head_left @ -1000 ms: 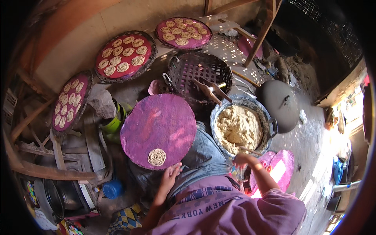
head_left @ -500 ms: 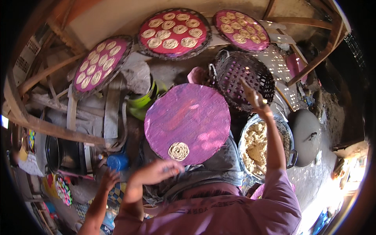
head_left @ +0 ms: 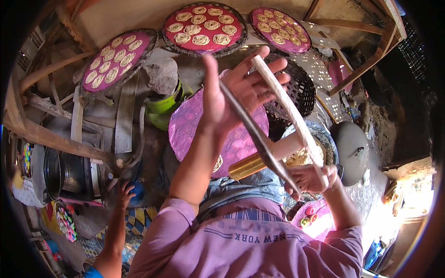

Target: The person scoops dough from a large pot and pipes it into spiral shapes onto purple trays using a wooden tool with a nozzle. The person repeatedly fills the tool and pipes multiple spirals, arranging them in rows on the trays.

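Before me is a wooden hand press [head_left: 285, 146] with two long bars, a pale plunger and a brass cylinder. Its lower bar ends sit in my right hand [head_left: 308, 178], whose fingers are closed round them. My left hand [head_left: 234, 90] is raised near the upper ends, fingers spread and thumb apart; the dark bar crosses in front of its palm. Below lies a round purple mat [head_left: 185, 125] on my lap, partly hidden by my left arm. One coiled noodle nest [head_left: 218, 163] shows at its near edge. Pale dough [head_left: 299, 160] fills part of a pot [head_left: 331, 143] at the right.
Several nests cover three round trays [head_left: 119, 60] [head_left: 205, 28] [head_left: 280, 31] at the back. A dark woven basket [head_left: 301, 88] stands behind the pot, a black lid [head_left: 350, 147] beside it. Another person's hand [head_left: 125, 194] is near a blue vessel [head_left: 136, 192] at left.
My right hand has come back from the basket and now holds the press. My left hand has risen from the mat's near edge to the bars. The other person's hand has moved slightly.
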Tool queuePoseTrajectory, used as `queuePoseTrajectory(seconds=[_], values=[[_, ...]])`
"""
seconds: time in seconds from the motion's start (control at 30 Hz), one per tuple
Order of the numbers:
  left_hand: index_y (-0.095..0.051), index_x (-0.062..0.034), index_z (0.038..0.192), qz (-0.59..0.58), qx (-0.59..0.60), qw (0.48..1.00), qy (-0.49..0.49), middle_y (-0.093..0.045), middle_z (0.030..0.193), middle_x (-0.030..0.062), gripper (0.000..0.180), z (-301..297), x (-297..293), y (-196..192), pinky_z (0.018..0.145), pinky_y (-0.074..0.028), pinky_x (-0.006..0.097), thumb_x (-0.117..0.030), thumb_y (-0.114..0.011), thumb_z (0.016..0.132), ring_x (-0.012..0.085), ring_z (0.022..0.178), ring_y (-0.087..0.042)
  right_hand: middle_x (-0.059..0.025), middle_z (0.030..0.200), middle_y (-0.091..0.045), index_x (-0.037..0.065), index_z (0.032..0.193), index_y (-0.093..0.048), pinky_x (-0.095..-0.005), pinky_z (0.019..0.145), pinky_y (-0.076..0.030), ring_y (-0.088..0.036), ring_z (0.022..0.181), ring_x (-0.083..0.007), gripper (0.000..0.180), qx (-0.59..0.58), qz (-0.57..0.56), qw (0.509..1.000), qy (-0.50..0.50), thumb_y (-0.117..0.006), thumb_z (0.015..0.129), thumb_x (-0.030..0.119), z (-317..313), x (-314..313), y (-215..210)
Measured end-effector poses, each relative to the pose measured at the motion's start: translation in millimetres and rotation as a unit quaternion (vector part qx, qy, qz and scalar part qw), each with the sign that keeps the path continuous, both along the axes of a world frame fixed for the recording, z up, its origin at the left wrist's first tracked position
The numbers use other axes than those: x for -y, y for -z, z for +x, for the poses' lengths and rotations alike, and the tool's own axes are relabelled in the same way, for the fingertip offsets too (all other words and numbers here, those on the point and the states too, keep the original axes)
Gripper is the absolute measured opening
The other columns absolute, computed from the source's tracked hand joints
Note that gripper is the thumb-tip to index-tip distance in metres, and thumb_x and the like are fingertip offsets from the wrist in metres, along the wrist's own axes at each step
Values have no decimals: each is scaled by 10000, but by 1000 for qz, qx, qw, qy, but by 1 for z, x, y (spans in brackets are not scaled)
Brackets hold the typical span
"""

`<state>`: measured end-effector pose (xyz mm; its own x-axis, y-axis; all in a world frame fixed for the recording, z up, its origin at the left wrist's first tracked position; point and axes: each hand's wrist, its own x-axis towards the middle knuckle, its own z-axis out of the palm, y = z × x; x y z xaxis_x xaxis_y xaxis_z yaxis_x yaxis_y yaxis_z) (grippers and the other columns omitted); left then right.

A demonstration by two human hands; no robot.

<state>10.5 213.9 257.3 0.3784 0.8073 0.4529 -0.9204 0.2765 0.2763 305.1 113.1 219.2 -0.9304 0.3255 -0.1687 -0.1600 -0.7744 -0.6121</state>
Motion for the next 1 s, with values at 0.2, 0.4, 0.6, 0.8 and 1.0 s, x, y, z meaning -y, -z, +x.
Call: queuePoseTrajectory(seconds=[0.2, 0.4, 0.6, 0.8, 1.0], values=[[-543, -8, 1098, -80, 52, 995, 0, -604, 999, 122, 871, -11, -41, 85, 914, -437, 415, -812, -346, 826, 295, 1007, -548, -332, 1117, -600, -81, 1451, -238, -392, 818, -535, -664, 922, -318, 1119, 264, 49, 963, -24, -285, 814, 838, -18, -33, -16], [-571, -106, 1024, -92, 139, 984, -66, -542, 943, 23, 569, -14, -48, 175, 911, -418, 437, -645, -442, 897, 218, 943, -506, -259, 933, -640, -49, 1422, -314, -378, 706, -557, -673, 824, -285, 898, 465, 149, 871, -56, -263, 930, 700, -48, -47, -15], [-568, -133, 996, -38, 136, 988, -64, -571, 935, -5, 534, -40, -49, 174, 896, -425, 508, -638, -424, 901, 204, 947, -539, -224, 909, -658, -63, 1358, -407, -380, 746, -568, -686, 832, -279, 902, 434, 256, 861, -66, -246, 925, 713, -73, -49, -24], [-594, -122, 949, -51, 147, 983, -95, -583, 893, 9, 560, -26, -46, 146, 884, -428, 471, -656, -440, 883, 212, 887, -561, -122, 669, -618, -73, 1112, -595, -306, 525, -495, -602, 560, -160, 787, 527, 299, 795, -8, -318, 959, 648, -61, -51, -53], [-608, -134, 904, -23, 100, 989, -107, -616, 842, 0, 513, -43, -34, 121, 868, -436, 459, -628, -474, 882, 203, 861, -587, -120, 676, -639, -55, 925, -657, -310, 507, -499, -621, 549, -171, 764, 470, 297, 831, 18, -358, 951, 648, -63, -37, -43]])
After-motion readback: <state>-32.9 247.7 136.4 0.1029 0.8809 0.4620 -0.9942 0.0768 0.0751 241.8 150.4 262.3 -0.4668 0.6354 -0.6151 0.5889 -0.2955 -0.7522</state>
